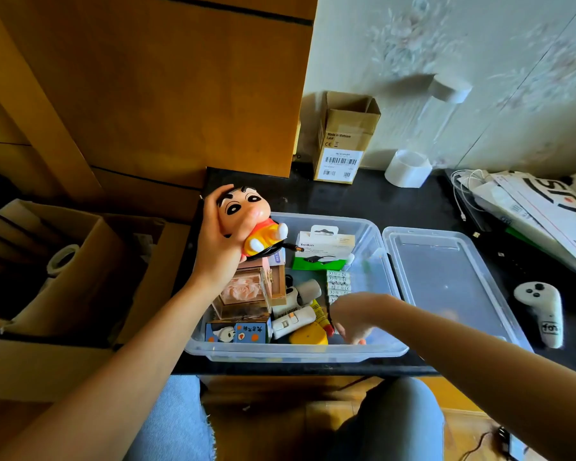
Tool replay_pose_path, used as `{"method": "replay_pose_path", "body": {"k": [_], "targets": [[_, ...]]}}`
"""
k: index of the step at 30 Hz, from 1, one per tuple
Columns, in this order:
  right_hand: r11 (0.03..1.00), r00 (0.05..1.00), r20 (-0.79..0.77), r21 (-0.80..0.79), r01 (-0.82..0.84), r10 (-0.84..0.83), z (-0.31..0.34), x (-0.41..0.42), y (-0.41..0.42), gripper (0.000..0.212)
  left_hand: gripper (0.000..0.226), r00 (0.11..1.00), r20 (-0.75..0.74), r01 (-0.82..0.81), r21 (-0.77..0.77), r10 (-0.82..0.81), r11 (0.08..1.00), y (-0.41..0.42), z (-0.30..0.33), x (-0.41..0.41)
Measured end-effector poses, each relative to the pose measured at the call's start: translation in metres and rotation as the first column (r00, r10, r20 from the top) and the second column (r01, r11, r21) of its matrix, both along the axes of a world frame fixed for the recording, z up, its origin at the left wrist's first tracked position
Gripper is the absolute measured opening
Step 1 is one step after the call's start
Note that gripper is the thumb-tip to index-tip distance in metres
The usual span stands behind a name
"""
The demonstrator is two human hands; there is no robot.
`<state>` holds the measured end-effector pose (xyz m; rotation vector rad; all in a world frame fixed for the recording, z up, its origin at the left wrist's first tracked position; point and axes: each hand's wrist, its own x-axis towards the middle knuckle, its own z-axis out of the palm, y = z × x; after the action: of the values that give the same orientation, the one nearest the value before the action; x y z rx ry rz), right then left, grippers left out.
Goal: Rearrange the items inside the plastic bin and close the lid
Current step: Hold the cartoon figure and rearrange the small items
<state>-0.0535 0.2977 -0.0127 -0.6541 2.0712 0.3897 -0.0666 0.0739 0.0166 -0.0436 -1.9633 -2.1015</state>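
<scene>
My left hand [213,247] grips the cartoon-boy figurine [250,221] clear of the clear plastic bin [296,352]; the blurred right hand [350,316], state unclear, should level a gap first.

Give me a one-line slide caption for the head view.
Left hand lifts a cartoon figure over the open plastic bin; right hand reaches inside, lid alongside.
</scene>
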Motion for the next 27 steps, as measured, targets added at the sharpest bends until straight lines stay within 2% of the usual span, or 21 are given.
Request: {"method": "replay_pose_path", "body": {"k": [5,8,13,18,21,25,27], "targets": [[0.998,0.999,-0.006,0.052,-0.046,0.047,-0.004,-0.005,0.000,0.018,0.053,1.000,-0.002,-0.002,-0.007,0.002,1.000,0.000,0.001,0.000],[0.998,0.997,-0.059,0.036,-0.051,0.053,-0.004,-0.009,0.001,0.021,0.052,1.000,-0.005,-0.005,-0.013,0.005,1.000,0.000,0.001,0.001],[0.987,0.975,-0.162,0.077,-0.141,0.152,-0.005,-0.008,-0.001,0.036,0.053,1.000,-0.003,0.000,-0.008,0.000,1.000,0.000,0.001,0.001],[0.992,0.970,-0.209,0.048,-0.119,0.127,-0.007,-0.004,0.001,0.049,0.052,1.000,0.000,-0.003,-0.007,0.003,1.000,0.000,0.002,0.001],[0.999,0.991,-0.133,-0.046,-0.020,0.014,-0.004,-0.007,0.002,0.040,0.052,1.000,0.004,-0.001,-0.006,0.001,1.000,0.000,0.002,0.001],[0.950,0.978,0.102,-0.236,0.202,-0.183,-0.003,-0.008,0.006,0.025,0.051,1.000,0.008,0.000,-0.003,0.000,1.000,0.000,0.002,0.001],[0.933,0.961,0.174,-0.254,0.255,-0.216,-0.007,-0.007,0.008,0.026,0.051,1.000,0.013,-0.001,-0.003,0.001,1.000,0.000,0.002,0.000]]}}
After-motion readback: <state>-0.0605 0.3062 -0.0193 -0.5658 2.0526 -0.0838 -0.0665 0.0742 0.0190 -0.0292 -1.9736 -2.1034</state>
